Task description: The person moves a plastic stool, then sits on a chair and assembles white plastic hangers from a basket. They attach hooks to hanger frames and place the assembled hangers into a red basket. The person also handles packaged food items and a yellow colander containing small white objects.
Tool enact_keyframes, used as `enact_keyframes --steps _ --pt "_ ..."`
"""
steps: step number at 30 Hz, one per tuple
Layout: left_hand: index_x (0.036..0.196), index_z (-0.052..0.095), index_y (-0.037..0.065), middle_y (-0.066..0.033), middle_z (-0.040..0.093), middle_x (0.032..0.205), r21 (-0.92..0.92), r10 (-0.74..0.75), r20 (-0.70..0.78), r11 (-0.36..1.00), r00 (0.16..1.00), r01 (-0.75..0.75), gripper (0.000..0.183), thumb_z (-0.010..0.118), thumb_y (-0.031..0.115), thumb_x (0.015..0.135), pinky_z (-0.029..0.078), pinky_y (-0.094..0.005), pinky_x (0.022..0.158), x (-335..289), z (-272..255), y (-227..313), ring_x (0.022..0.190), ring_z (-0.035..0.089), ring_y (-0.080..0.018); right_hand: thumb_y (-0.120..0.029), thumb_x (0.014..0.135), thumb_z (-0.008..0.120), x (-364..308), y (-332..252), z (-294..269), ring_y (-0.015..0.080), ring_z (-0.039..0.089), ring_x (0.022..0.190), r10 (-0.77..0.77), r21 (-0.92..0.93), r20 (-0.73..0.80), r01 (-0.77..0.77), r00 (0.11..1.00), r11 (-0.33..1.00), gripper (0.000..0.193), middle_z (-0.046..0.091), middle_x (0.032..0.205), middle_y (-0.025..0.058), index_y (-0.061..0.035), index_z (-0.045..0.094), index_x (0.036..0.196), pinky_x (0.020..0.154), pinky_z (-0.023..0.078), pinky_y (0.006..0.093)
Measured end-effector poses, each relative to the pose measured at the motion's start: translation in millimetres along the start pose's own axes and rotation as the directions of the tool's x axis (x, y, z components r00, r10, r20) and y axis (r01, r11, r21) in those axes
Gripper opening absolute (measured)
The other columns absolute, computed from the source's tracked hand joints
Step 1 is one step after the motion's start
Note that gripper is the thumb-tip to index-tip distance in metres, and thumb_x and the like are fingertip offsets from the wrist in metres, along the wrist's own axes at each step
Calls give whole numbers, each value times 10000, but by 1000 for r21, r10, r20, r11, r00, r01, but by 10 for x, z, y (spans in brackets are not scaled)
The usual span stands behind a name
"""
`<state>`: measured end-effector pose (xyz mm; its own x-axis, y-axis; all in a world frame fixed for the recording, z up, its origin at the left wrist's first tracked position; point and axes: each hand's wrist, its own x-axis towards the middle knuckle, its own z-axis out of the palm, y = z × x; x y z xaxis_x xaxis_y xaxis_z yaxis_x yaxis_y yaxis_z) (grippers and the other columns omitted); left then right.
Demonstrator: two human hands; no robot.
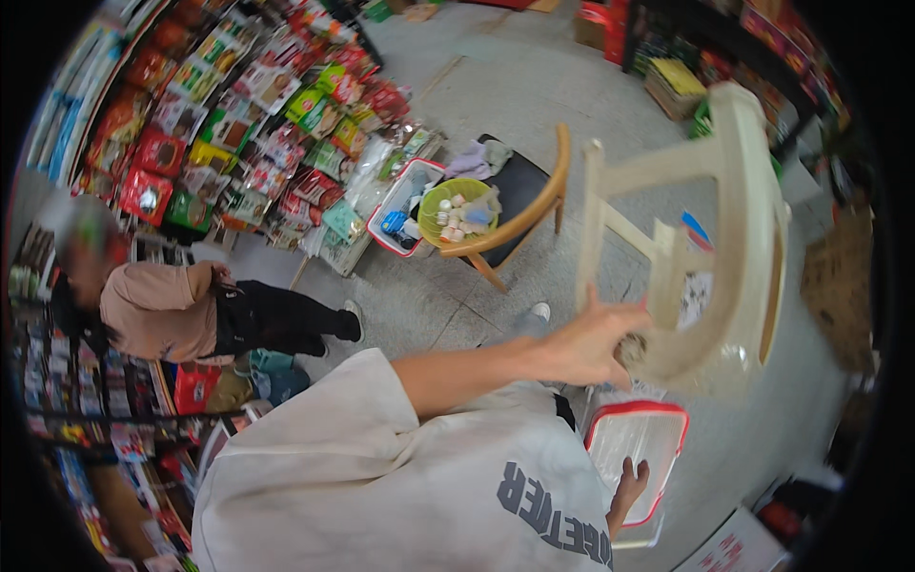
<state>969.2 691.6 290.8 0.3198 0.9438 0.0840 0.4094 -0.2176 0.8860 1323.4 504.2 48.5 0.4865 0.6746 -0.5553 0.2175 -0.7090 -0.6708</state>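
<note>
Left hand (pixel 596 343) grips cream stool (pixel 734 305); right hand (pixel 627 490), fingers parted, apart from stool. One-sided hold might slip, dropping it.

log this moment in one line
left hand: holding cream plastic seat | right hand: by red-rimmed basket, contact unclear | nearby: yellow-green bowl, black-seated chair

A wooden chair (pixel 558 181) stands on grey flooring (pixel 477 62).
</note>
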Motion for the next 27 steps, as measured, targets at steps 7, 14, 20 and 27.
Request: enact_keyframes --steps 7,14,20,27 --pt "1126 593 22 -100 606 1070 -185 16 29 983 999 -10 615 881 142 596 13 -710 1104 328 -432 -332 1106 575 -331 -95 739 791 21 -2588 714 240 523 1156 -399 494 549 99 734 864 720 554 1307 117 13 473 1376 1056 378 385" --pt "1017 616 -13 -145 610 1022 -276 107 -112 952 988 -134 575 878 149 531 81 -686 1101 842 -1113 -566 1063 592 -341 -260 693 836 386 -3483 1149 341 402 1366 -512 519 419 265 750 813 997 420 1454 197 43 300 1478 1155 301 480" --pt "1031 577 -15 -130 585 974 -430 148 -108 885 983 -181 567 865 85 553 465 -399 864 1295 -1502 -772 983 575 -314 -262 731 811 861 -4210 1236 339 429 1337 -480 416 443 301 757 858 942 442 1430 209 25 312 1477 1130 328 485" --pt "1029 580 -8 -117 605 972 -480 78 -143 866 987 -138 582 881 103 543 477 -366 805 2285 -1799 -1143 937 597 -269 -265 775 782 1768 -5318 1536 336 460 1302 -476 327 493 352 728 877 878 466 1403 223 5 327 1476 1101 359 490"
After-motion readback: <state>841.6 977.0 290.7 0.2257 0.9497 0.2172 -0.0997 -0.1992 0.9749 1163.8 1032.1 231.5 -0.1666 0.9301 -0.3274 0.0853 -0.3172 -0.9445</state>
